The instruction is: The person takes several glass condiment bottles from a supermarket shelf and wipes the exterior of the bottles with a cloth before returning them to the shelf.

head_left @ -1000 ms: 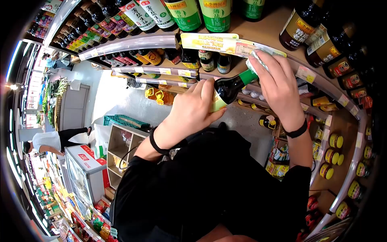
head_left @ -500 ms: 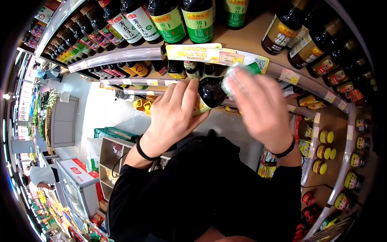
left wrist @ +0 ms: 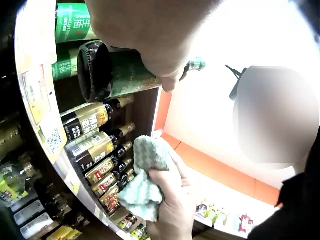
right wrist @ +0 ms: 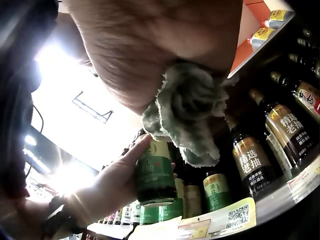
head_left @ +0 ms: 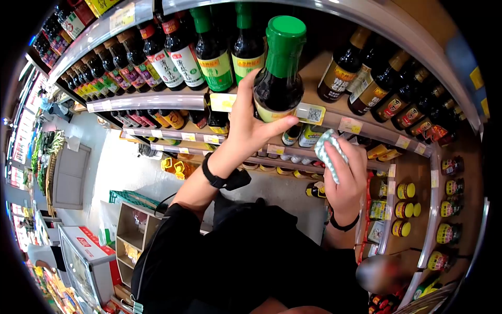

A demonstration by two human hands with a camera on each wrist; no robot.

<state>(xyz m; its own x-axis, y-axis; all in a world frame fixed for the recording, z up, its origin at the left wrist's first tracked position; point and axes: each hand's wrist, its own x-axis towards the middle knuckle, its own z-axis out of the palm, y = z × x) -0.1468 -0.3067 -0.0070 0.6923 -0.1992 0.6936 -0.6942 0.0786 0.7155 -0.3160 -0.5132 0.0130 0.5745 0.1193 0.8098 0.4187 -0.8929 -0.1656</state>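
My left hand (head_left: 246,125) grips a dark soy sauce bottle (head_left: 280,91) with a green cap, fingers and thumb wrapped round its labelled body. The bottle stands upright in the hand, in front of the upper shelf beside two green-capped bottles (head_left: 215,65). Its green label and glass base show in the right wrist view, where the bottle (right wrist: 156,175) overlaps the shelf edge. Lower and to the right, apart from the bottle, my right hand (head_left: 349,180) holds a crumpled pale green-and-white cloth (head_left: 328,152). In the left wrist view the cloth (left wrist: 145,180) bunches between thumb and fingers.
Soy sauce bottles with white labels (head_left: 183,70) line the shelf at left, and dark bottles with brown labels (head_left: 340,73) stand at right. A price strip with a QR code (head_left: 314,113) runs along the shelf edge. Yellow-lidded jars (head_left: 403,209) sit on the right-hand shelves.
The bottle has gone from tilted, with the cloth rubbing its neck, to upright and lifted toward the upper shelf. My right hand has come off it, down, still holding the cloth.
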